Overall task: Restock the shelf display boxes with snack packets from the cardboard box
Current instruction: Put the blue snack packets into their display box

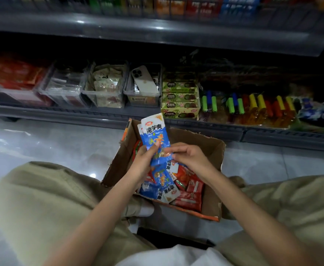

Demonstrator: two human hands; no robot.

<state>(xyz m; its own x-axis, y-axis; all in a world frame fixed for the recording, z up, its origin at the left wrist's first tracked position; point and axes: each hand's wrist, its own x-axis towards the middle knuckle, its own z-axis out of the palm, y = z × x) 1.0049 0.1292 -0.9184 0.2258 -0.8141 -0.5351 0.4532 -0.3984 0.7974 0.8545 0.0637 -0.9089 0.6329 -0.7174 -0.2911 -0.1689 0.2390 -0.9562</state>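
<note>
An open cardboard box [199, 139] stands on the floor between my knees, holding blue snack packets [164, 189] and red snack packets [192, 196]. My left hand [143, 162] grips a small upright stack of blue packets [154, 131] above the box, thumb on the front. My right hand [190, 155] pinches the lower edge of the same stack from the right. Clear display boxes [107, 100] line the bottom shelf ahead, some partly filled.
A phone [144, 79] lies in one clear display box. A green carton of snacks [179, 104] and bottles with coloured caps [253, 108] fill the shelf to the right. An upper shelf edge [157, 33] overhangs. Shiny tile floor [51, 143] lies to the left.
</note>
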